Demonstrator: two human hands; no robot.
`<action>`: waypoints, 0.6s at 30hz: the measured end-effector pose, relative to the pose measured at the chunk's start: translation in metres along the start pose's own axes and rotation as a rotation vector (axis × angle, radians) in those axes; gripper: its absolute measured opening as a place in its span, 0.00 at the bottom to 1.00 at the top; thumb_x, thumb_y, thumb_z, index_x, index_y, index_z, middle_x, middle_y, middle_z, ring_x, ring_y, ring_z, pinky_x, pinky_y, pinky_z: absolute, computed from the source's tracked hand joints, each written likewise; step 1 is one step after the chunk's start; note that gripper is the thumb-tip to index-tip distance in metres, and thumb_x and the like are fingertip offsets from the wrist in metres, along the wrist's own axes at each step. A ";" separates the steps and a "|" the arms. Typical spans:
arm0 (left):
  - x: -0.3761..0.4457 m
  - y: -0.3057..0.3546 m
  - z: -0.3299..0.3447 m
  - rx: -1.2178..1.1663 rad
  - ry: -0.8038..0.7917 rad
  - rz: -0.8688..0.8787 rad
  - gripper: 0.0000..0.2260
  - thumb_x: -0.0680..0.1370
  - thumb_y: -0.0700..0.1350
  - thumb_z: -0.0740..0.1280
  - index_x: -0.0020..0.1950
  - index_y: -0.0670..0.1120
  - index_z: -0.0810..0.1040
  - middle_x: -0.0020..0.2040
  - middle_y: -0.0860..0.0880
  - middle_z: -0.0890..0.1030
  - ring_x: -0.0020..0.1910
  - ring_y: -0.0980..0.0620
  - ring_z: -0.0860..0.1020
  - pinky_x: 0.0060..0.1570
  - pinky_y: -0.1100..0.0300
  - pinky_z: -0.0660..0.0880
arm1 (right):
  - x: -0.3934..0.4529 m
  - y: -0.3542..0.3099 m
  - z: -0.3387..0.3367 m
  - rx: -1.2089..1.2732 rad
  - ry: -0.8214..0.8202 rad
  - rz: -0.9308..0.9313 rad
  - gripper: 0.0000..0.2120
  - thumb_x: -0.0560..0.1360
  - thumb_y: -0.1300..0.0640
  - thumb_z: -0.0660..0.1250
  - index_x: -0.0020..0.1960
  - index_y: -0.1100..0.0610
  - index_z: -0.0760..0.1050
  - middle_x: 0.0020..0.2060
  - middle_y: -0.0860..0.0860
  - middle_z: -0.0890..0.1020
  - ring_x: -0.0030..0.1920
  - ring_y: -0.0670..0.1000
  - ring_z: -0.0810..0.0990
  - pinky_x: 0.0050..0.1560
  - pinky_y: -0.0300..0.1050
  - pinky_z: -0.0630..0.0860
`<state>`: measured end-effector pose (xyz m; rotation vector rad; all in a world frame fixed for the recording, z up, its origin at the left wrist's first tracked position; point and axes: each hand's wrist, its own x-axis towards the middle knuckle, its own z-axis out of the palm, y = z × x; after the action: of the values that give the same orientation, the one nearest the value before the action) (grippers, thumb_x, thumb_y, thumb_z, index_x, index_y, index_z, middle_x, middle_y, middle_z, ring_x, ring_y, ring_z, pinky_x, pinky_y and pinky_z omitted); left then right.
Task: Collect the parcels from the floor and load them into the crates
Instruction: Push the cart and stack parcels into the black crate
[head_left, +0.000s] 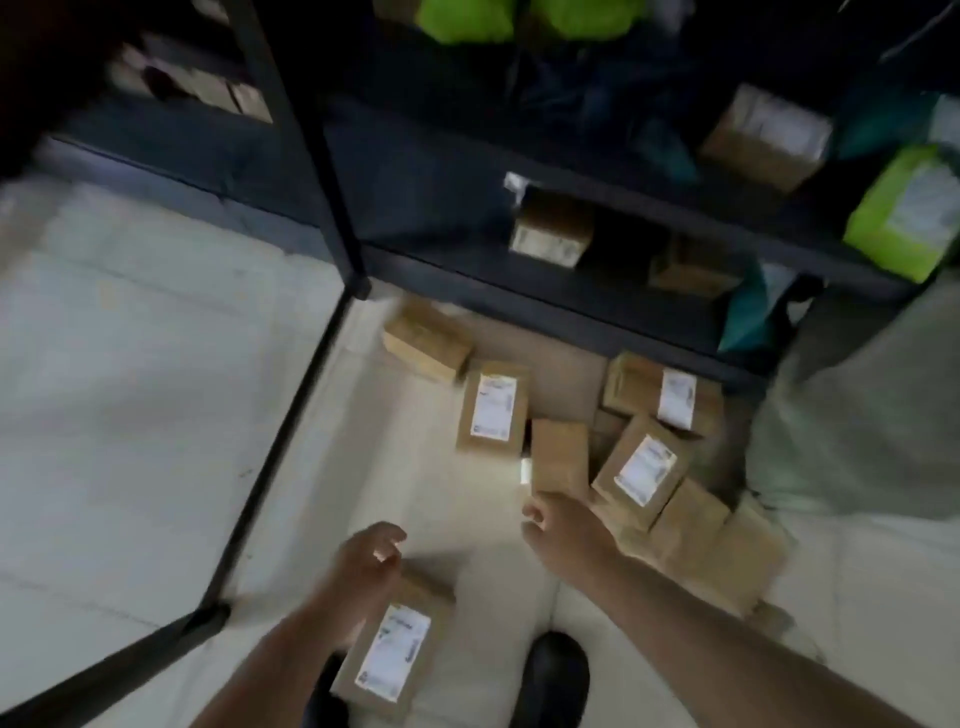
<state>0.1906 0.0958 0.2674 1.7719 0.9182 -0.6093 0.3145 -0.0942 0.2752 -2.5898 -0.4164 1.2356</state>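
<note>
Two bare hands reach down over a pale tiled floor (130, 364). Nearest, a black shoe (553, 675) stands on the tiles, and just left of it a labelled box (395, 644) lies flat under the left forearm. The left hand (363, 561) hovers above that box's far end with fingers loosely curled and holding nothing. The right hand (563, 530) is at the near edge of a plain box (560, 457); the blur hides whether its fingers grip the box or only touch it.

Beyond the right hand, more brown parcels (644, 467) crowd together on the floor, some overlapping, several showing white labels. One labelled parcel (493, 408) lies just left of the plain box, and another (426, 340) sits farther back.

A black frame leg (275, 452) slants across the floor to the left of the hands. A grey sack (857, 415) fills the right side beside the pile.

Farthest off, a dark shelf rack (519, 291) overhangs the back of the pile. It holds small boxes (550, 234) and green bags (904, 218).
</note>
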 end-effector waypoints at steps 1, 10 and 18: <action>0.030 -0.017 0.014 0.039 -0.026 -0.027 0.10 0.75 0.41 0.63 0.40 0.56 0.72 0.42 0.48 0.79 0.37 0.49 0.75 0.34 0.66 0.72 | 0.029 0.008 0.020 -0.076 -0.012 0.001 0.16 0.79 0.53 0.56 0.64 0.55 0.71 0.62 0.51 0.74 0.62 0.53 0.73 0.58 0.46 0.70; 0.213 -0.103 0.116 0.028 0.005 -0.067 0.11 0.77 0.40 0.63 0.58 0.47 0.76 0.49 0.48 0.79 0.44 0.47 0.77 0.36 0.61 0.70 | 0.271 0.026 0.141 -0.432 0.054 -0.049 0.30 0.80 0.53 0.53 0.77 0.55 0.45 0.77 0.55 0.46 0.77 0.56 0.46 0.74 0.60 0.46; 0.254 -0.161 0.140 0.223 -0.072 -0.053 0.21 0.74 0.47 0.68 0.66 0.52 0.71 0.64 0.49 0.74 0.59 0.50 0.73 0.53 0.58 0.71 | 0.300 0.081 0.199 -0.450 0.161 -0.035 0.45 0.75 0.35 0.57 0.76 0.52 0.33 0.76 0.52 0.35 0.76 0.56 0.35 0.70 0.66 0.36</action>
<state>0.2096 0.0754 -0.0632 1.9139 0.8774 -0.8311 0.3505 -0.0448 -0.0887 -3.0075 -0.7800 1.0029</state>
